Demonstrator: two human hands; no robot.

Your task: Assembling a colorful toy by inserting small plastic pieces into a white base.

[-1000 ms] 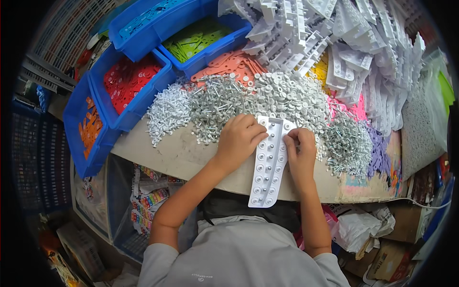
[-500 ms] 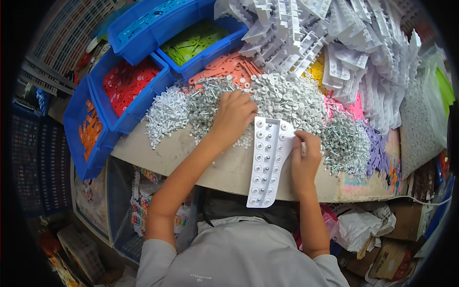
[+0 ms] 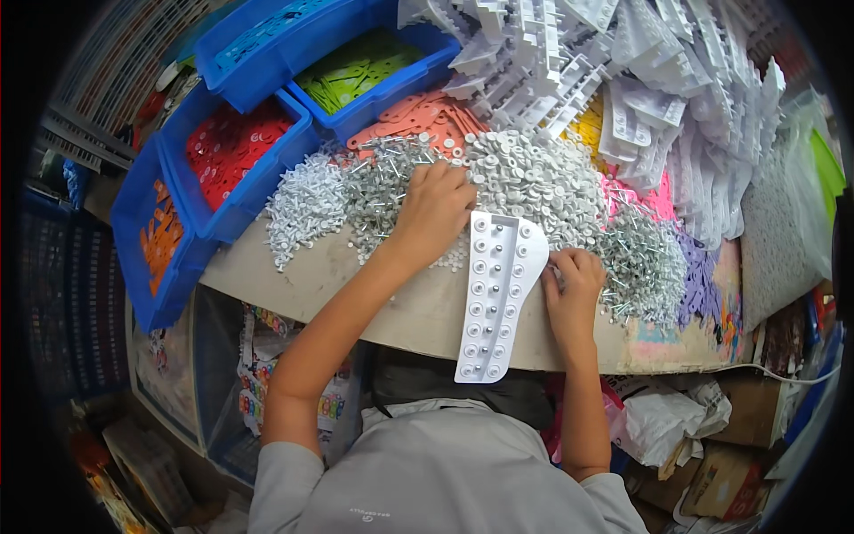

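Observation:
A long white plastic piece (image 3: 487,303) lies on the table before me and juts over its front edge. Round white caps line both its sides, and small metal pins stand in its middle channel. By the piece's upper left corner, my left hand (image 3: 434,212) rests over the border of the metal pin pile (image 3: 384,182) and the white cap pile (image 3: 538,182). Its fingers curl downward, their tips hidden. Just right of the piece, beside a second metal pin pile (image 3: 645,267), my right hand (image 3: 574,289) is closed with bent fingers; any small part in it is hidden.
Small white pegs (image 3: 307,209) lie heaped at the left. Blue bins (image 3: 311,133) hold red, orange, green and blue flat pieces. Salmon pieces (image 3: 418,123) and purple strips (image 3: 701,276) lie on the table (image 3: 400,307). White plastic parts (image 3: 658,62) tower at the back right.
My right hand has shifted slightly right, off the edge of the white piece, and its fingers have curled in. My left hand has stayed almost in place at the piles.

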